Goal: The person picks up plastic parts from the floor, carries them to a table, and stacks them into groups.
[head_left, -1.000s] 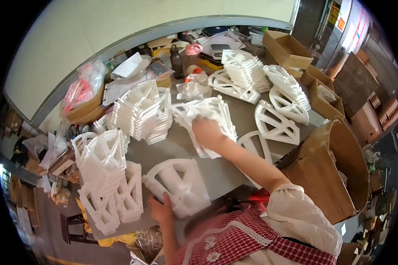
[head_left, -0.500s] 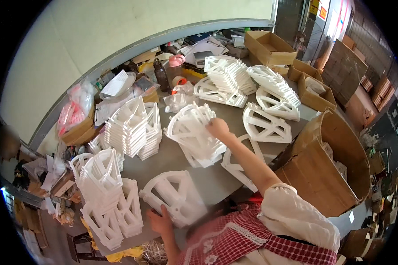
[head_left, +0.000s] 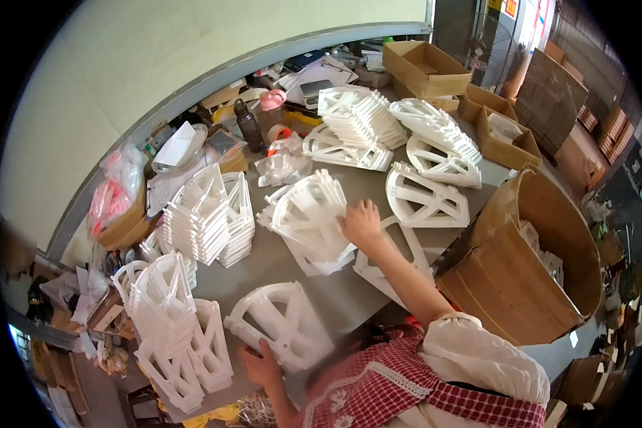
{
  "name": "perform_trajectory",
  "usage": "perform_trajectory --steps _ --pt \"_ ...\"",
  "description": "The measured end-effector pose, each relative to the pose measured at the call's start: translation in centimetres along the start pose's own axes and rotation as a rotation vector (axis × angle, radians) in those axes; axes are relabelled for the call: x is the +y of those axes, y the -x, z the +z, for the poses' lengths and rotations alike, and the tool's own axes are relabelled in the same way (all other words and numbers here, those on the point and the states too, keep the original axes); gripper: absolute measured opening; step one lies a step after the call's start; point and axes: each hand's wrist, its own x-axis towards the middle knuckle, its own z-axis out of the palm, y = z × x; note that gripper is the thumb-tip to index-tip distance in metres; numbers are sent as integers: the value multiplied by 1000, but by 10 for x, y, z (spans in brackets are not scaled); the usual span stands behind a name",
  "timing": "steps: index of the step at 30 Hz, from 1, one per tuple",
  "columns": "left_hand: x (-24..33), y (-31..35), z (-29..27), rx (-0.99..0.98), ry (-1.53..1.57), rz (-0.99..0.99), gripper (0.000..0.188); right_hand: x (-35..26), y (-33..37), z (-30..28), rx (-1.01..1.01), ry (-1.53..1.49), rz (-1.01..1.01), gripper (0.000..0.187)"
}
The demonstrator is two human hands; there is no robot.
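Observation:
My left hand [head_left: 262,365] grips the near edge of a white fan-shaped plastic frame [head_left: 287,324], its thumb on the rim. This frame lies low at the table's front edge. My right hand [head_left: 362,225] is closed at the right edge of a stack of similar frames [head_left: 310,221] mid-table, its fingers bent against the top frame; the fingertips are partly hidden. Just right of that stack, a single frame [head_left: 414,250] lies partly under my right forearm. Another fan-shaped frame [head_left: 428,200] rests flat beyond it.
Tall stacks of white frames stand at left [head_left: 196,217], front left [head_left: 164,299] and far right [head_left: 364,118]. A large open carton [head_left: 506,278] is at the right. Behind are a dark bottle [head_left: 250,127], a pink-lidded cup [head_left: 272,101] and an open cardboard box [head_left: 424,71].
My right hand has shifted slightly right and nearer along the middle stack's edge. My left hand stays on the near frame. The whole view has shifted a little.

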Motion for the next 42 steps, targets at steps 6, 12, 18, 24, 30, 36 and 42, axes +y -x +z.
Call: perform_trajectory --steps 6,12,18,24,30,36,42 --pt "2 -1 3 -6 -41 -4 59 16 5 10 -61 -95 49 24" --pt "4 0 -1 19 -51 18 57 13 9 -22 74 -89 56 23" --pt "11 4 -1 -4 7 17 53 61 66 -59 354 -329 -117 16" --pt "14 6 -9 -10 -51 11 51 98 172 -114 242 -477 -78 12" --pt "2 -1 1 -4 -57 59 50 116 223 -110 272 -409 107 9" --pt "12 -3 -8 -63 -147 35 52 124 209 -69 344 -129 68 12" --pt "12 2 -11 -41 -32 74 50 122 192 -69 281 31 165 13"
